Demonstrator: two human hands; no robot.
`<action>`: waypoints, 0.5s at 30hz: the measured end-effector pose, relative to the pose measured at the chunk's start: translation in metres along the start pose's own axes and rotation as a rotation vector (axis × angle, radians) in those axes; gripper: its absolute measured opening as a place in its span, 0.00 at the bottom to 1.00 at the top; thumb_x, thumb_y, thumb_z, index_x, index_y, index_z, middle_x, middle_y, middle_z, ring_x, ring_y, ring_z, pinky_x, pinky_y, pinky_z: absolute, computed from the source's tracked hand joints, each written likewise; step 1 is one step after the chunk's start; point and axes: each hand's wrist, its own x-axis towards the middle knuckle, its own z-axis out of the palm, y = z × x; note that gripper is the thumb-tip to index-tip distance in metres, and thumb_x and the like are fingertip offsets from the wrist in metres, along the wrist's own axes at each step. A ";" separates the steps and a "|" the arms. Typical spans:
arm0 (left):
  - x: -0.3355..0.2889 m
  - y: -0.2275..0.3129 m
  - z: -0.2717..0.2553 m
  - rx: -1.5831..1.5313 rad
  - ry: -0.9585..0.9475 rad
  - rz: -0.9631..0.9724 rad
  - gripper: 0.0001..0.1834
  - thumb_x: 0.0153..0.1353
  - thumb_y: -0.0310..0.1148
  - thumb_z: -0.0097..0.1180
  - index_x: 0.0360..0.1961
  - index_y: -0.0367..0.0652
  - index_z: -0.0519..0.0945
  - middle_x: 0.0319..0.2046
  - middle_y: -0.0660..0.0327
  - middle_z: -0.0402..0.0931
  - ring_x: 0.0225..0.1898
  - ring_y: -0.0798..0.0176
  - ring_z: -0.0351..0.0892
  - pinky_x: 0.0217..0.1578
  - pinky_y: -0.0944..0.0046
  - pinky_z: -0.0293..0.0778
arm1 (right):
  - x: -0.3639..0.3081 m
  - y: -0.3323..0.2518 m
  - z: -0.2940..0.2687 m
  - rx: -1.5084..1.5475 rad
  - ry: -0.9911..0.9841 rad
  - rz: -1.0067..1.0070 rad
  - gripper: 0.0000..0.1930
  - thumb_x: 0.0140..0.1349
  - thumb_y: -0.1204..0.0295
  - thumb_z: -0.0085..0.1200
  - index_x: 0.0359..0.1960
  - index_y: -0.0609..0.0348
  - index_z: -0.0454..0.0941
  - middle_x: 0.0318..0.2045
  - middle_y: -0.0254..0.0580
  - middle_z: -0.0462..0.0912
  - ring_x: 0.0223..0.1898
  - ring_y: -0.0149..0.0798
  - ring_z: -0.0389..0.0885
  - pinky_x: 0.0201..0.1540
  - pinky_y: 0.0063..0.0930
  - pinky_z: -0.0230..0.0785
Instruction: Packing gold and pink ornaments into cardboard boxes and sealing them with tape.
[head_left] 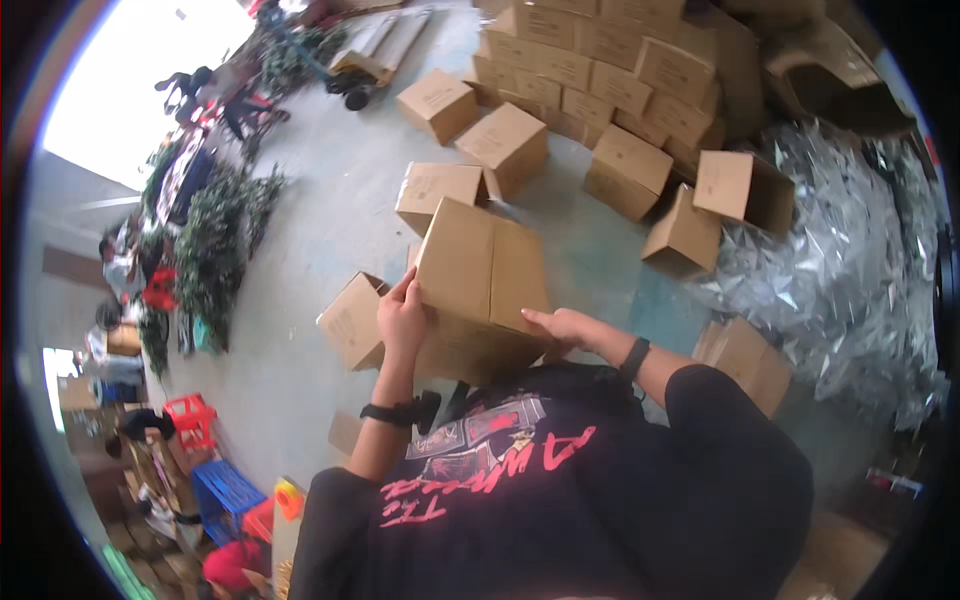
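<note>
Between my two hands is a brown cardboard box [455,265], held in front of my body and tilted. A seam runs across the side facing up. My left hand [403,318] grips its left edge, with the thumb and a finger along the side. At the near right edge my right hand [568,328] holds on, its thumb lying on the upper face and its other fingers mostly hidden. Just beyond the held box stands another carton [437,190]. To the left of it, an open-topped carton [352,322] rests on the floor.
Stacked cartons [600,65] rise at the back. More boxes [628,172] stand on the floor to the right, beside a heap of silvery plastic bags [830,290]. Leafy artificial branches [215,245], a red stool [190,420] and a blue crate [228,495] lie left. Other people work there.
</note>
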 end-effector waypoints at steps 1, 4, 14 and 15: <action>0.014 0.002 0.021 -0.086 -0.036 0.050 0.20 0.65 0.35 0.49 0.56 0.41 0.79 0.32 0.60 0.86 0.31 0.76 0.77 0.34 0.70 0.72 | -0.007 0.002 -0.012 0.031 0.011 -0.006 0.41 0.60 0.34 0.46 0.43 0.69 0.83 0.38 0.58 0.85 0.33 0.49 0.87 0.42 0.37 0.77; 0.043 -0.007 0.076 -0.092 -0.150 0.009 0.21 0.64 0.35 0.48 0.56 0.39 0.79 0.35 0.60 0.85 0.31 0.74 0.78 0.35 0.70 0.72 | -0.014 0.016 -0.043 0.045 0.181 -0.010 0.42 0.59 0.32 0.46 0.45 0.67 0.82 0.36 0.55 0.86 0.35 0.48 0.87 0.44 0.43 0.76; 0.103 -0.031 0.218 -0.155 -0.364 -0.187 0.21 0.62 0.32 0.48 0.55 0.35 0.79 0.45 0.54 0.84 0.45 0.63 0.82 0.47 0.67 0.74 | 0.011 0.053 -0.135 0.104 0.389 0.030 0.40 0.57 0.33 0.51 0.55 0.56 0.78 0.32 0.47 0.86 0.27 0.38 0.86 0.24 0.30 0.71; 0.112 -0.023 0.235 -0.106 -0.348 -0.183 0.21 0.62 0.32 0.48 0.54 0.35 0.79 0.45 0.54 0.84 0.47 0.63 0.82 0.48 0.66 0.74 | 0.017 0.052 -0.147 0.115 0.400 0.043 0.40 0.57 0.33 0.51 0.55 0.56 0.78 0.32 0.47 0.86 0.27 0.38 0.86 0.24 0.30 0.71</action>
